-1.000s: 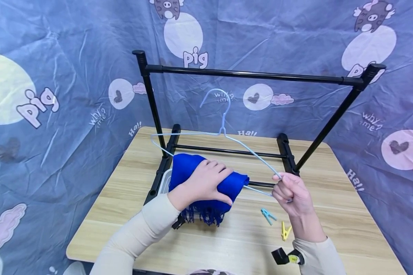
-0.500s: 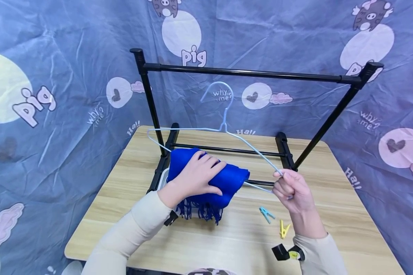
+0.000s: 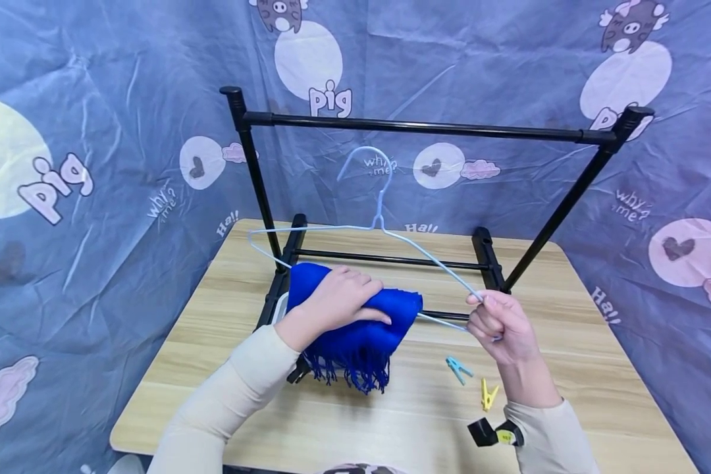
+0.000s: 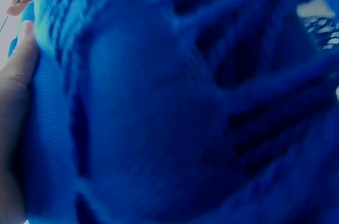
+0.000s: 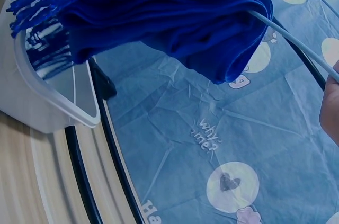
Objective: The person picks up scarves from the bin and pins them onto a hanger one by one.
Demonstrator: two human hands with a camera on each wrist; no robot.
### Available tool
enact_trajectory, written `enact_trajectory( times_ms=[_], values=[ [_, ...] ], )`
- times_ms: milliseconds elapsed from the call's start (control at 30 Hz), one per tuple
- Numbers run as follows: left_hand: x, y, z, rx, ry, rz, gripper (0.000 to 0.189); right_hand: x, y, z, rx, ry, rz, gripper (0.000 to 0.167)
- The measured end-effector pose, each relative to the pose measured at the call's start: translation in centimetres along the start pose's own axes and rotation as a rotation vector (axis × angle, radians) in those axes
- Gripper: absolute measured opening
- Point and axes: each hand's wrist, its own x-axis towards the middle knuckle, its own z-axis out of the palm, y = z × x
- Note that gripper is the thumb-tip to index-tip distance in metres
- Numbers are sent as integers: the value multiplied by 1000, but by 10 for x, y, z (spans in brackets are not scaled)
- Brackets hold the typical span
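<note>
A blue fringed scarf is draped over the bottom bar of a light blue wire hanger, with its tassels hanging toward the front. My left hand grips the scarf from above, thumb in front and fingers over the top fold. At the hanger's right corner my right hand holds the wire between curled fingers and thumb. In the right wrist view the wire comes out of the folded scarf. Blue cloth fills most of the left wrist view, with my thumb along its left edge.
A black rack stands on the wooden table, behind the hanger. Below the scarf sits a whitish plastic bin with a dark and white patterned cloth inside. A blue clothespin and a yellow clothespin lie near my right hand.
The left hand has shifted slightly left on the scarf, and its fingers have drawn in. The hanger rose a little, then came down again. The right hand keeps its hold.
</note>
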Motion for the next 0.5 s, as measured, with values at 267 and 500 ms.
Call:
enact_trajectory(
  times_ms=[267,500],
  values=[
    [1,2,-9,-3,-21,-23,66,1,-2,0,-4,2,-11,35],
    [0,9,-9,125,-73,-1,77,2,-4,0,15,6,-15,35]
  ],
)
